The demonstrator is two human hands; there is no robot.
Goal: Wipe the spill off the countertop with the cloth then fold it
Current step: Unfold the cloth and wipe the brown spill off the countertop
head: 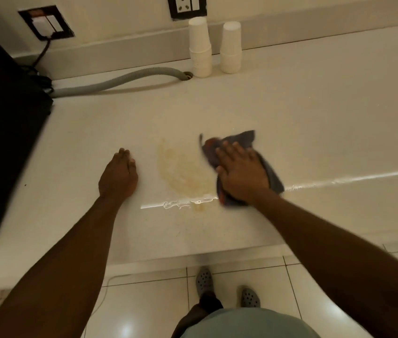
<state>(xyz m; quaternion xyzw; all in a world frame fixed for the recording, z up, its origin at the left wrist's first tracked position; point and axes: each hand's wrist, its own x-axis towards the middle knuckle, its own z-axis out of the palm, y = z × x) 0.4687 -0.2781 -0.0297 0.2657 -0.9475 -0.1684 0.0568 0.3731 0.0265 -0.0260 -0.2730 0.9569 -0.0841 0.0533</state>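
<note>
A pale brown spill (pixel 181 170) spreads over the middle of the white countertop (pixel 315 113), with a wet streak along its near edge. Right beside it lies a bunched grey-blue cloth (pixel 239 140) with a reddish patch. My right hand (pixel 240 172) lies flat on top of the cloth, fingers spread, pressing it to the counter at the spill's right edge. Part of the cloth is hidden under the palm. My left hand (pixel 118 175) rests on the bare counter to the left of the spill, fingers together, holding nothing.
Two stacks of white paper cups (pixel 200 47) stand at the back wall. A grey corrugated hose (pixel 124 80) runs along the back. A large black appliance (pixel 5 123) fills the left side. Wall sockets (pixel 187 6) sit above. The counter's front edge is near my body.
</note>
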